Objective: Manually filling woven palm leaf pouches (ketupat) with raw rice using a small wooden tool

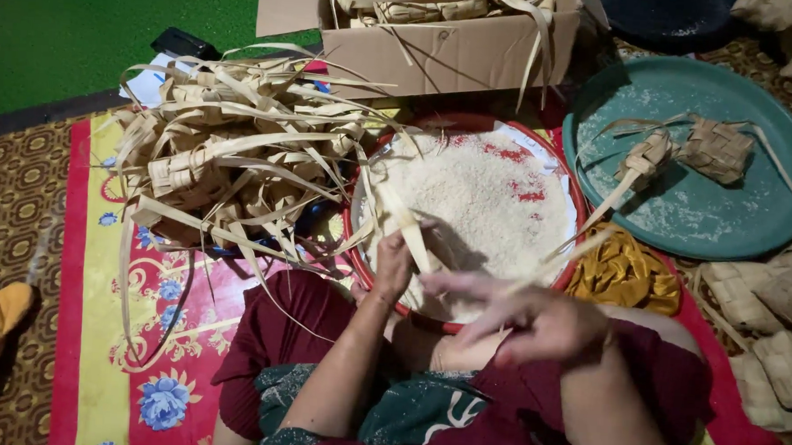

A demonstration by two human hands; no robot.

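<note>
A seated person works over a red-rimmed tray of white rice. The left hand, fingers closed, grips a pale woven leaf pouch, its loose strips running up and away from the fingers over the rice. The right hand, blurred, fingers spread, hovers just right of the pouch, empty as far as one can tell. A heap of empty pouches lies to the left

L hand clenched — R hand splayed
</note>
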